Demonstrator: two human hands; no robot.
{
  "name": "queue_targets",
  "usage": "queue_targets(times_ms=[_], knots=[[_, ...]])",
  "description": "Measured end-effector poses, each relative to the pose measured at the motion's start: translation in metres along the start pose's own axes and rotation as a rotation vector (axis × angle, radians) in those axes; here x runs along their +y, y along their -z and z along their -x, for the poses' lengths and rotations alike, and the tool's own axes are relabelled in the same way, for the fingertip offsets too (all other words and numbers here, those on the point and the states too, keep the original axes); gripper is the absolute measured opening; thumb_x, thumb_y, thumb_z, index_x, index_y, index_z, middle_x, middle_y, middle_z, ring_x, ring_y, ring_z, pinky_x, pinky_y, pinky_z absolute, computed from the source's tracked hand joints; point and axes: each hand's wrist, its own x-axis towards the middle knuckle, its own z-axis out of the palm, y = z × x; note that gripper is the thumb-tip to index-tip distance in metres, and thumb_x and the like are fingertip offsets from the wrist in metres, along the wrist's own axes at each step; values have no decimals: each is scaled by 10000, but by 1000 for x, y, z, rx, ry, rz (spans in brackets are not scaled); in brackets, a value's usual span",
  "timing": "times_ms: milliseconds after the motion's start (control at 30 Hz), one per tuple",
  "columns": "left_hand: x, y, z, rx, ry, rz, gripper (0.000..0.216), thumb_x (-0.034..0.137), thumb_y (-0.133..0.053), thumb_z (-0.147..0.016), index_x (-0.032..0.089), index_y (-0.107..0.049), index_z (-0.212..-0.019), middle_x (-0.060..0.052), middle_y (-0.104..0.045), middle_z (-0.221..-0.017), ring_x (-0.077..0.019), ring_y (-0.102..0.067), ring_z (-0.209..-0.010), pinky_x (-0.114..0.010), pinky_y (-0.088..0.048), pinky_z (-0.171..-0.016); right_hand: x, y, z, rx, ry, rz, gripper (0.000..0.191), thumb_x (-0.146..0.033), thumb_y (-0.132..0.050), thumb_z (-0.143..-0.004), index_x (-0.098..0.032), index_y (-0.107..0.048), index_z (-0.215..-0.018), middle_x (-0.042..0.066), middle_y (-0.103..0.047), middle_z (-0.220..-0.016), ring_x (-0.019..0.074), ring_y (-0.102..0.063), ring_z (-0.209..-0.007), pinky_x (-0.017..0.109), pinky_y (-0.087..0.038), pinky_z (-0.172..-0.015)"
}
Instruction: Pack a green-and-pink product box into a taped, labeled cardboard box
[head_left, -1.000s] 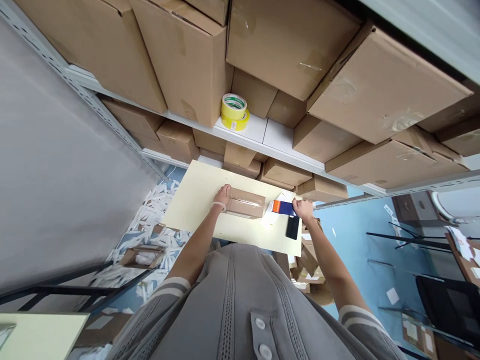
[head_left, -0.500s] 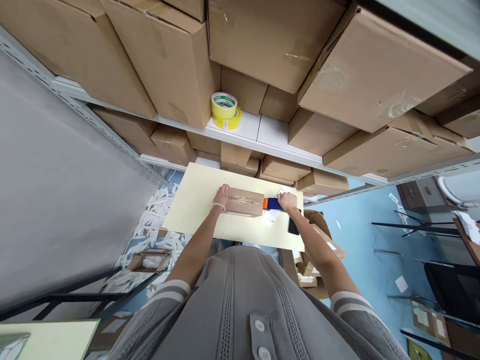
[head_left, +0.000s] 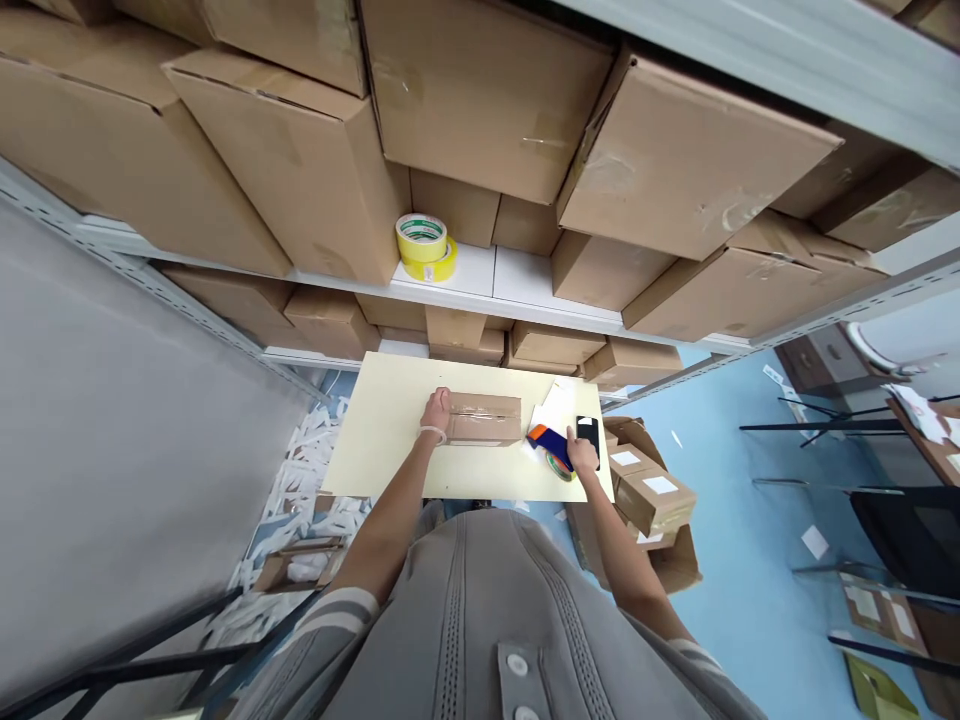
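Note:
A small cardboard box [head_left: 486, 420] with clear tape along its top seam lies on the pale yellow tabletop [head_left: 382, 440]. My left hand [head_left: 436, 412] grips the box's left end, fingers over the far side. To the right of the box, and apart from it, my right hand [head_left: 583, 452] is closed on a blue and orange tape dispenser [head_left: 551, 443], whose tape roll shows beneath. A black phone [head_left: 589, 430] lies just beyond that hand, beside white paper slips [head_left: 556, 402].
Shelves packed with cardboard boxes [head_left: 495, 90] rise behind the tabletop. Two yellow tape rolls [head_left: 426, 248] are stacked on the shelf [head_left: 525, 272]. An open carton holding labelled boxes [head_left: 652, 495] stands on the floor at right; white paper strips [head_left: 292, 470] litter the left.
My right hand has drawn the tape dispenser away from the box's right end and nearer to me, tilting it. My left hand stays on the box. The view has shifted.

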Motion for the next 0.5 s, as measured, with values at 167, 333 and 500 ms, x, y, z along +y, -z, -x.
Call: queue_targets(times_ms=[167,333,500], knots=[[-2,-1,-2,-7,-3,12,375,349,-233,-989,248,-572,-1112,-87,-605,-1119,-224,-569,-1119,-392,-420,-1040,26,-24,7,30,62,-111,413,-404,-408,-977,-112,-640,-1154,167,-694,-1102,249,-648,-1043,269,-460,-789],[1,1,-1,-14,6,35,347,339,-257,-988,239,-572,-1094,-81,-609,-1112,-214,-568,-1130,-373,-402,-1060,10,-69,32,20,39,-72,274,-209,-536,-874,-131,-632,-1118,159,-615,-1261,242,-555,-1179,261,-421,-916],[5,4,-3,-14,61,71,325,366,-282,-992,221,-540,-1126,-92,-626,-1184,-197,-570,-1167,-330,-410,-1047,-15,-66,40,80,-14,-90,314,-124,-450,-907,-49,-599,-1173,251,-577,-1253,306,-512,-1230,366,-378,-1016]])
